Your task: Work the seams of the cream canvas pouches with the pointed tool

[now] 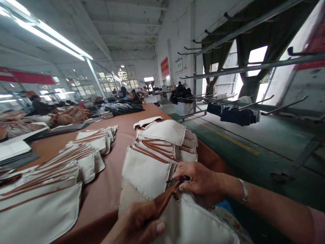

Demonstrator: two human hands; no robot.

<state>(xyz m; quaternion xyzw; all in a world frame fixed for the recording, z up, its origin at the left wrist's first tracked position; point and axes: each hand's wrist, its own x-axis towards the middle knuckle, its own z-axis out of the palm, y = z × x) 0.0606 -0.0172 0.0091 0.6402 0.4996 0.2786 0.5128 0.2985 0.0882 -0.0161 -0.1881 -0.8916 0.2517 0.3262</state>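
Observation:
My left hand [142,222] is closed on the brown-edged opening of a cream fabric piece [193,223] at the bottom centre. At the other end of that brown edge, my right hand [196,181] is pinched round a small dark tool, with its fingers against the piece's corner; the tool's shape is mostly hidden. Just beyond the hands lies a stack of cream pieces with brown edging [149,169]. Another overlapping row of similar pieces [48,206] spreads along the left side.
The brown-covered table [109,183] ends at the right beside a green floor [228,142]. A metal rack [223,71] with prongs holds dark blue cloth [236,115]. Black items [124,107] lie at the table's far end. Several people are in the background.

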